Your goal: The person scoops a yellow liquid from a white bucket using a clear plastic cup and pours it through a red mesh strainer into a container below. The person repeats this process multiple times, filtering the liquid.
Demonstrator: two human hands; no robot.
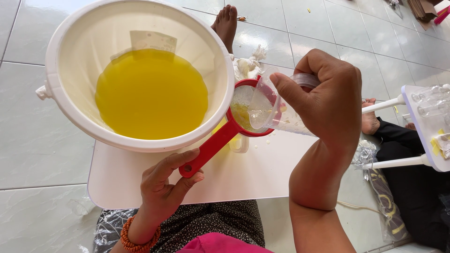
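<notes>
- Nearest, the person's lap shows a patterned dark cloth (211,225) with a bit of pink cloth (220,244) at the lower edge.
- The left hand (164,187), with an orange bead bracelet (138,239) on the wrist, is closed around the end of the red strainer (220,138) handle, thumb on top.
- The right hand (328,100) is wrapped tight around a clear plastic cup (272,107), tipped on its side with its mouth over the strainer's bowl.
- The strainer's bowl, holding some yellowish liquid, sits over a small clear container (240,143) on the white counter (243,178), just beside the bucket.
- The big white bucket (70,112) stands on the counter's far left part, holding yellow liquid (150,93).
- Beyond the strainer lies crumpled white paper (248,65) on the tiled floor (37,140), and past it a bare foot (226,23).
- To the right, another person's foot (370,119) and dark-clothed leg lie beside a second small white table (424,136) carrying clear bottles (431,100).
</notes>
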